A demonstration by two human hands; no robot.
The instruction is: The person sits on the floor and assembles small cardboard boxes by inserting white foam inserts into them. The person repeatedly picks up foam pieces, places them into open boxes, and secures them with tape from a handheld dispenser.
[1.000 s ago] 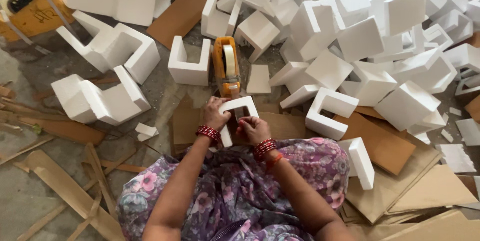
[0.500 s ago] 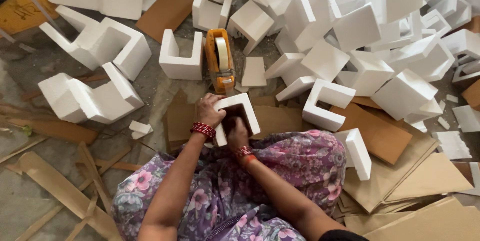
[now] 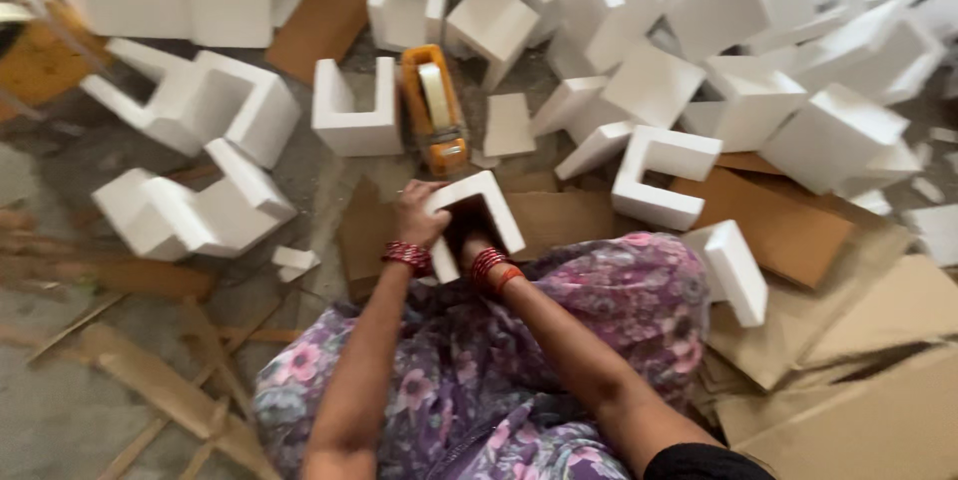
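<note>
Far off to the left of my grip lie two big notched white foam blocks [image 3: 195,203] on the floor [image 3: 60,410], with loose cardboard strips [image 3: 170,390] nearer my knees. My left hand [image 3: 419,213] is closed around the left side of a U-shaped white foam piece [image 3: 477,219], fingers curled over its upper edge, red bangles [image 3: 407,256] at the wrist. The piece sits just in front of my lap, over my flowered dress [image 3: 589,290], its open side turned down toward me. My right hand [image 3: 473,237] reaches up into the hollow of that same piece; the foam hides most of it, so I cannot tell how its grip is set, only that it touches the inside. Just beyond my grip, apart from the piece, stands an orange tape dispenser [image 3: 435,109], with another U-shaped foam block [image 3: 354,116] beside it on its left. To the right of my grip lie a white foam bracket [image 3: 659,177], flat brown cardboard sheets [image 3: 788,231], and a heap of white foam corners [image 3: 798,71] farther off.
</note>
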